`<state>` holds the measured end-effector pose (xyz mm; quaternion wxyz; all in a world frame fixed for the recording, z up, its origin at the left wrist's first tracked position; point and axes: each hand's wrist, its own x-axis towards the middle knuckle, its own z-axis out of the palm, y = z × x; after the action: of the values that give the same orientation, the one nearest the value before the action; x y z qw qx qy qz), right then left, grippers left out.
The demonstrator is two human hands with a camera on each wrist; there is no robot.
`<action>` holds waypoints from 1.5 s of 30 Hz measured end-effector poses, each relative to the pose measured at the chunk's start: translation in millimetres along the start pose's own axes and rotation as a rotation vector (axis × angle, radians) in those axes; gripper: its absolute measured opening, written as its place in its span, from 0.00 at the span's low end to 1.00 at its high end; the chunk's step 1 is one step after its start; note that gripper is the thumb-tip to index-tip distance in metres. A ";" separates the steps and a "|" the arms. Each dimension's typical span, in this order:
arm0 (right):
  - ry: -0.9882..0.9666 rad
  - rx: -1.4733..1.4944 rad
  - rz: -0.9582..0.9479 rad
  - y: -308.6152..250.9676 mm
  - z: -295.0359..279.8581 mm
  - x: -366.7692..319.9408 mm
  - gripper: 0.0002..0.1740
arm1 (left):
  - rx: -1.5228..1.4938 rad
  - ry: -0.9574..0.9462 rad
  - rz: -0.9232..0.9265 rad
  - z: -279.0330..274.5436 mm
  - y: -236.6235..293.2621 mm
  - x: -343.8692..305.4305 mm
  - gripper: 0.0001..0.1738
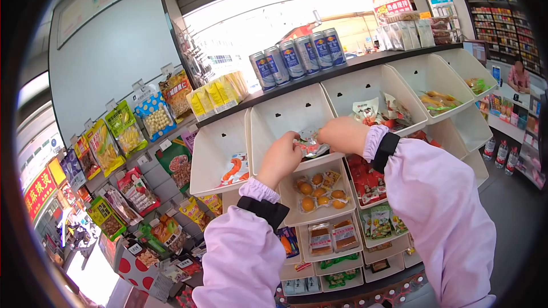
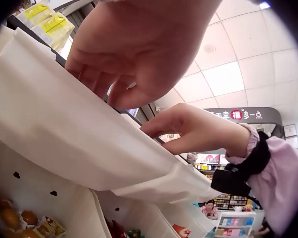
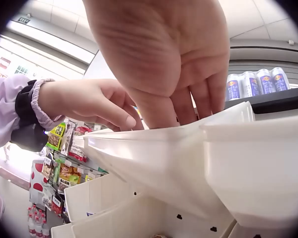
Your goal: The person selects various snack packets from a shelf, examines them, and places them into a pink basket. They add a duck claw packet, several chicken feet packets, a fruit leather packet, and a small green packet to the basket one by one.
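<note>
Inside a white top-row bin (image 1: 288, 111), both hands reach in at a silver-and-red snack packet (image 1: 311, 147). My left hand (image 1: 281, 157) has its thumb and fingers bent at the packet's left end. At the right end my right hand (image 1: 344, 135) pinches it, thumb low and fingers above. In both wrist views the bin's front wall (image 2: 84, 124) hides the packet and the fingertips. The hands face each other a short way apart in the right wrist view.
Neighbouring bins hold orange-and-white packets (image 1: 234, 170), red-and-white packets (image 1: 365, 112) and brown eggs (image 1: 322, 192). Blue-and-silver cans (image 1: 292, 61) and yellow boxes (image 1: 214, 100) stand on the ledge behind. Snack bags (image 1: 153, 115) hang on the left. A person (image 1: 518, 77) sits far right.
</note>
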<state>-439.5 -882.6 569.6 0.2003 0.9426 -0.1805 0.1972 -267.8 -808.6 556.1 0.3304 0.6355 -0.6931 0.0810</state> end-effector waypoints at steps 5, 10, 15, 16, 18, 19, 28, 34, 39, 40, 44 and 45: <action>-0.124 0.049 0.006 3.3 4.4 13.2 0.15 | 0.073 -0.190 -0.016 9.4 -16.2 20.7 0.21; -0.214 0.017 0.030 2.9 10.0 24.3 0.15 | 0.010 -0.282 0.026 24.0 -30.2 33.5 0.24; -0.167 0.003 0.034 2.6 15.8 24.6 0.13 | -0.276 -0.335 -0.221 21.6 -29.2 35.9 0.28; -0.162 -0.017 0.042 1.2 16.3 25.4 0.12 | -0.350 -0.328 -0.272 19.4 -29.0 36.1 0.29; -0.140 -0.027 0.046 0.6 17.1 26.1 0.10 | -0.497 -0.310 -0.375 13.5 -26.1 37.2 0.29; -0.129 -0.031 0.048 -0.1 17.5 27.1 0.10 | -0.564 -0.265 -0.390 12.7 -26.8 37.8 0.29; 0.198 -0.070 0.157 -8.7 -0.8 25.3 0.06 | -1.278 -0.085 -0.393 1.2 -27.2 33.7 0.23; 0.361 0.102 0.177 -6.2 -21.5 15.3 0.05 | -1.259 -0.301 -0.573 -18.8 -5.3 20.1 0.28; 0.403 0.127 0.111 -33.9 -46.6 -8.4 0.03 | -1.358 -0.359 -0.548 -12.0 1.1 17.8 0.29; 0.385 0.117 0.104 -41.0 -48.3 -16.1 0.03 | -1.359 -0.366 -0.492 -10.3 0.5 17.4 0.28; 0.408 0.115 0.059 -69.0 -50.3 -49.0 0.05 | -1.410 -0.322 -0.322 -10.2 8.6 9.9 0.25; 0.430 0.125 0.047 -73.6 -49.7 -56.7 0.05 | -1.438 -0.294 -0.248 -10.8 13.1 4.1 0.26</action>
<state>-472.1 -782.6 563.7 0.1708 0.8849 -0.1429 0.4091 -276.1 -803.9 570.7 0.5755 0.3404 -0.5352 -0.5163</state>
